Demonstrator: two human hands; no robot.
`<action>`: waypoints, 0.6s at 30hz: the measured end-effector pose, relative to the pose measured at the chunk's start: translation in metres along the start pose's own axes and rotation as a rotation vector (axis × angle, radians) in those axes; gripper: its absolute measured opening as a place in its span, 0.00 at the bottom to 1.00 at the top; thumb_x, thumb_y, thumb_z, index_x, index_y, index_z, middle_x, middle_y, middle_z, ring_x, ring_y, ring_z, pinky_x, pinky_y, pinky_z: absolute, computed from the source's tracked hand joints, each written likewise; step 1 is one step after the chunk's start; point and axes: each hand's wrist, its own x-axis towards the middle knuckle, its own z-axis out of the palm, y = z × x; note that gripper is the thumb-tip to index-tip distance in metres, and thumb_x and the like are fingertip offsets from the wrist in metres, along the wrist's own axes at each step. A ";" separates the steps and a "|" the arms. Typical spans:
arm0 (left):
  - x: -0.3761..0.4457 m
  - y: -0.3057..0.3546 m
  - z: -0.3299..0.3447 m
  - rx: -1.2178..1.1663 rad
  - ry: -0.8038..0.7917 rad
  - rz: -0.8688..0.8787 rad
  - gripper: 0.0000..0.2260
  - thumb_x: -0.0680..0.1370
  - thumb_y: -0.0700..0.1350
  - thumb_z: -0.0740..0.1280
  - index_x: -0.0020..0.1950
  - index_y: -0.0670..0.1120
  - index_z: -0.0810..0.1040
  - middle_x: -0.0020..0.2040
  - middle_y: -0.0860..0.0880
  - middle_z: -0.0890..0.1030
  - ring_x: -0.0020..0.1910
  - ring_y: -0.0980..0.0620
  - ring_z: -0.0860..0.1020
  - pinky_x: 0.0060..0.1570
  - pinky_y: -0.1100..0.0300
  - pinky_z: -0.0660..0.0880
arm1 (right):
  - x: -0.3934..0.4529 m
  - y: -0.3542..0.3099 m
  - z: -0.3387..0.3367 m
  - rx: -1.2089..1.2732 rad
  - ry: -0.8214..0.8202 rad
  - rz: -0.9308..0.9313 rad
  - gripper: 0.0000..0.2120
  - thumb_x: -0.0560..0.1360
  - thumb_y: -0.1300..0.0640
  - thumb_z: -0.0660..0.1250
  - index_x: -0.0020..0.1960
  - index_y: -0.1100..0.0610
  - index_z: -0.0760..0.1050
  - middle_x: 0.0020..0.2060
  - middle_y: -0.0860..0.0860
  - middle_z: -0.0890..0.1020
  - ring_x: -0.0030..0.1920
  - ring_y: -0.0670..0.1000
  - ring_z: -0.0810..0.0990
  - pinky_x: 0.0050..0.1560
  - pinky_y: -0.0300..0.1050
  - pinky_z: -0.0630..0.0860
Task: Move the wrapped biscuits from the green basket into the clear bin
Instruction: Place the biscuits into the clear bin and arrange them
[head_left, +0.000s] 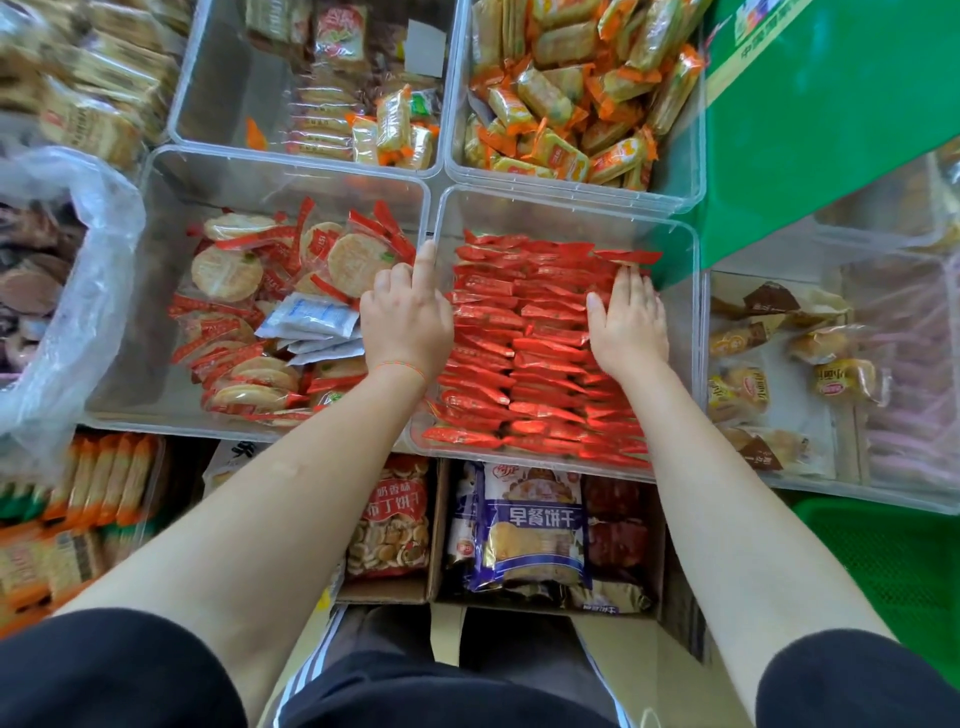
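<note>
head view, clear bin (566, 218), red wrapped biscuits (540, 358)

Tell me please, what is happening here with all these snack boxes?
A person is filling a clear bin with red-wrapped biscuits, which stand in tight rows. The right hand lies flat on the rows. The left hand rests at the bin's left wall, index finger extended. Neither hand holds a packet.

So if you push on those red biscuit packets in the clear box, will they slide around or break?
Probably they slide a bit: the red packets look shiny, so likely slippery. They stand packed in tight rows in the clear bin, so they should hold each other up. The biscuits inside may crack if pressed hard; the right hand lies flat on them.
</note>
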 end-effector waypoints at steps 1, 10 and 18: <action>0.000 0.000 0.000 0.003 0.000 0.002 0.25 0.79 0.45 0.57 0.77 0.47 0.60 0.55 0.42 0.77 0.55 0.41 0.72 0.47 0.48 0.67 | 0.002 -0.002 -0.006 0.039 0.021 0.007 0.30 0.83 0.44 0.45 0.77 0.62 0.58 0.77 0.58 0.60 0.77 0.58 0.56 0.77 0.54 0.48; 0.000 0.000 0.000 0.007 0.007 0.007 0.24 0.79 0.44 0.57 0.76 0.46 0.62 0.53 0.41 0.77 0.53 0.39 0.72 0.45 0.47 0.67 | -0.030 -0.001 -0.032 -0.083 0.060 -0.133 0.11 0.76 0.63 0.63 0.56 0.54 0.77 0.53 0.54 0.78 0.54 0.58 0.76 0.57 0.54 0.73; 0.001 0.000 0.000 -0.005 0.007 0.003 0.24 0.79 0.44 0.56 0.76 0.47 0.61 0.54 0.41 0.77 0.54 0.39 0.72 0.47 0.46 0.68 | -0.029 -0.002 -0.028 -0.196 0.045 -0.149 0.02 0.77 0.58 0.66 0.50 0.54 0.77 0.50 0.52 0.78 0.55 0.56 0.73 0.57 0.53 0.67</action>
